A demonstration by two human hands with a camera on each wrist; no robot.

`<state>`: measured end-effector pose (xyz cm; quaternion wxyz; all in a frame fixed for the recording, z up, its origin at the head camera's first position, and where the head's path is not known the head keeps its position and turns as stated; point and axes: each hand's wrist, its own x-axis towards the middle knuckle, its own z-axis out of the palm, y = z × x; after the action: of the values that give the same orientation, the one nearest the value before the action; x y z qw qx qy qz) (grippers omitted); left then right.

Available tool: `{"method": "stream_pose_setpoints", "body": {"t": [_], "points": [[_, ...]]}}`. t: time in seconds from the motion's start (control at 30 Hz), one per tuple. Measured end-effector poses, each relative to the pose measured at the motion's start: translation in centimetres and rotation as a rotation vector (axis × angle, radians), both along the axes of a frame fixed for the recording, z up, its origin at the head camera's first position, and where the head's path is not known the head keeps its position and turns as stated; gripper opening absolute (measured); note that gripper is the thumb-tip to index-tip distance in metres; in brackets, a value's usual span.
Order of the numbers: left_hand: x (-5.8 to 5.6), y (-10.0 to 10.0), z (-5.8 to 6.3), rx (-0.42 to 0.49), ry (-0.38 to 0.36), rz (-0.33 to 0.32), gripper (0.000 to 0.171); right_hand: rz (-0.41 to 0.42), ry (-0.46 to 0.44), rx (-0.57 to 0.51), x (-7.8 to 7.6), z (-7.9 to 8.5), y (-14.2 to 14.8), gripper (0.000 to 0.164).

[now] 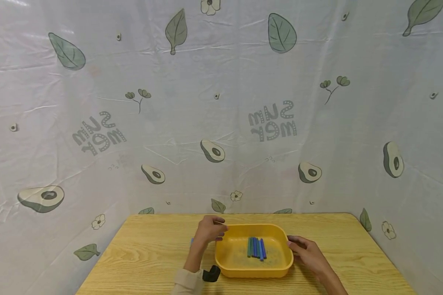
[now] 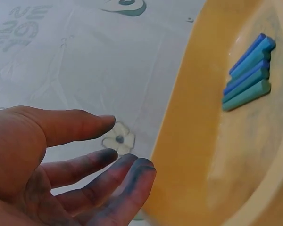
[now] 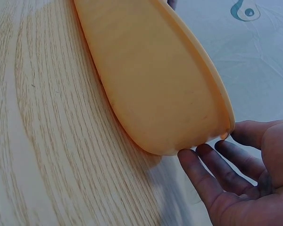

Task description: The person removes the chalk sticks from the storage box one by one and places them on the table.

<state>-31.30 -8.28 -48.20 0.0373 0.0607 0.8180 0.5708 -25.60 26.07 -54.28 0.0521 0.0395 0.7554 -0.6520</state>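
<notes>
A yellow plastic tray sits on the table in front of me. Several chalk sticks, green, blue and violet, lie side by side in it, with dusty smudges around them on the tray floor. My left hand hovers at the tray's left rim with nothing in it; its relaxed fingers are stained dark blue. At the opposite end, my right hand holds the tray's rim, thumb at the lip and smudged fingertips against the outer wall.
Light wood-grain table lies under the tray. A small blue thing shows beside the left forearm, mostly hidden. Behind the table hangs a pale curtain printed with leaves and avocados. A black piece is on the left wrist.
</notes>
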Motion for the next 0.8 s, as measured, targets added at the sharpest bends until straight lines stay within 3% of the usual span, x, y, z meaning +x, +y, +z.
{"method": "stream_pose_setpoints", "body": {"t": [0.3,0.67,0.8], "points": [[-0.2,2.2,-0.8,0.028,-0.005,-0.089,0.035,0.022,0.002,-0.016,-0.3,-0.1,0.2,0.055],[-0.4,4.4,-2.3,0.042,-0.024,-0.091,0.040,0.046,0.008,-0.019,-0.1,-0.2,0.2,0.058],[-0.5,5.3,-2.6,0.043,-0.029,-0.075,0.039,0.018,0.005,-0.017,-0.1,-0.1,0.1,0.056]]}}
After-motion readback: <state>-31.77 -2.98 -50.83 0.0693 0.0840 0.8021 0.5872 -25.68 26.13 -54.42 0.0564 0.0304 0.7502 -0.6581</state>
